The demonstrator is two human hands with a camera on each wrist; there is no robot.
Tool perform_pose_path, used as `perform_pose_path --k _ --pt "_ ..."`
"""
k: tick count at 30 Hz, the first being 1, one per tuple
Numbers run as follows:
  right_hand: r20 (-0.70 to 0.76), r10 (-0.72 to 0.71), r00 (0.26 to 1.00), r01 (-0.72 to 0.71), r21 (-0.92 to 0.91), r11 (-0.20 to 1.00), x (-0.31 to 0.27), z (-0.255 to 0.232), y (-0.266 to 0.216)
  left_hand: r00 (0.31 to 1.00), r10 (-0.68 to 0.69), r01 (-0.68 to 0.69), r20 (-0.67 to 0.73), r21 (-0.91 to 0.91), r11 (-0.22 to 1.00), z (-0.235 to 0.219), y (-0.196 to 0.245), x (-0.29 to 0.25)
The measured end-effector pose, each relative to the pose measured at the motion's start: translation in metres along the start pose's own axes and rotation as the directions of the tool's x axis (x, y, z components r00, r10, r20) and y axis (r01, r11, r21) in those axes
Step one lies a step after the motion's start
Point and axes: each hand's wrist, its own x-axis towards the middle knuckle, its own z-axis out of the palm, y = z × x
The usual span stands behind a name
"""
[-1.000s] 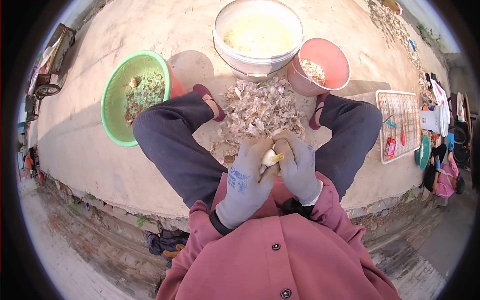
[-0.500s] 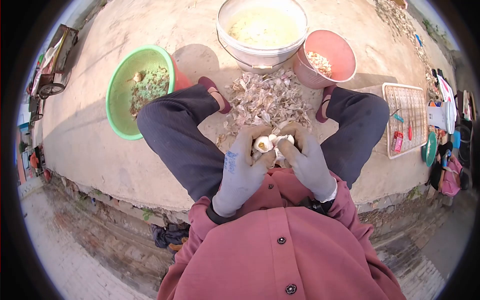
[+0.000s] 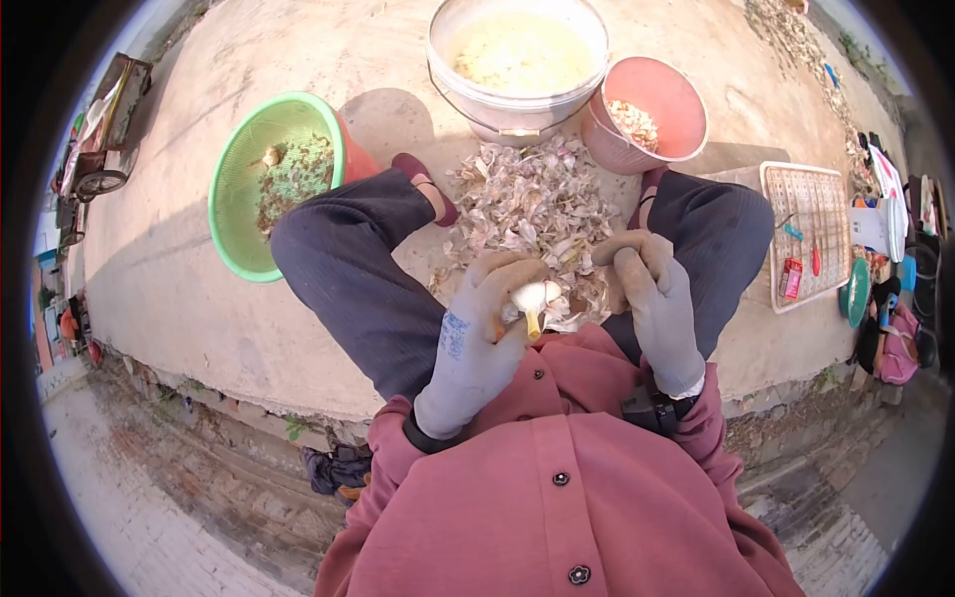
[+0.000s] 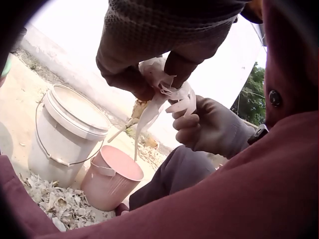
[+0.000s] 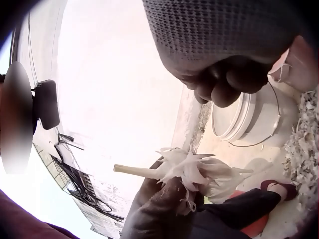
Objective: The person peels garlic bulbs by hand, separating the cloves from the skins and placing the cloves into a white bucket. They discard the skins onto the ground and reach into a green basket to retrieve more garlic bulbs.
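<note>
A white garlic bulb (image 3: pixel 534 297) with a yellowish cut stem is pinched between the thumb and fingers of my gloved left hand (image 3: pixel 473 338). In the right wrist view, loose skins flare out around the bulb (image 5: pixel 185 168) and its stem points left. Long strips of papery skin (image 4: pixel 149 112) hang below it in the left wrist view. My gloved right hand (image 3: pixel 657 313) is held apart on the right, its fingers curled, with nothing showing between them. Below both hands, a heap of garlic skins (image 3: pixel 527 204) lies on the ground between the feet.
A large white bucket (image 3: pixel 512 114) stands beyond the heap. Beside it is a pink bucket (image 3: pixel 681 124) with pale pieces inside. A green mesh basket (image 3: pixel 224 199) sits left of the knee. On the right lies a shallow rack (image 3: pixel 826 234) with small items on it.
The hands have parted: my right hand has moved away to the right, while the left keeps the garlic bulb. The bulb's stem has turned to point down toward the body.
</note>
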Motion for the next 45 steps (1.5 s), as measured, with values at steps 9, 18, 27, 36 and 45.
perform_pose_path --k 9,18,27,36,45 --pt "0.348 0.021 0.937 0.020 -0.113 0.993 0.002 0.027 0.011 0.992 -0.105 0.116 0.069 -0.184 0.976 -0.002 0.008 -0.008" --pt "0.068 -0.071 0.995 0.056 0.196 0.979 -0.003 0.044 0.036 0.999 -0.052 0.052 0.001 -0.123 0.991 0.012 0.013 -0.007" --pt "0.053 -0.040 0.998 0.026 0.232 0.972 0.000 0.039 0.043 0.994 -0.084 0.091 0.072 -0.096 0.991 0.011 0.008 -0.003" --pt "0.192 0.303 0.933 -0.355 0.382 0.853 -0.001 0.025 0.036 0.984 -0.175 0.177 0.024 -0.084 0.981 0.005 0.002 0.000" --pt "0.213 0.129 0.968 -0.193 0.317 0.929 0.008 0.007 0.044 0.982 -0.179 0.186 0.056 -0.154 0.971 0.005 -0.007 0.000"
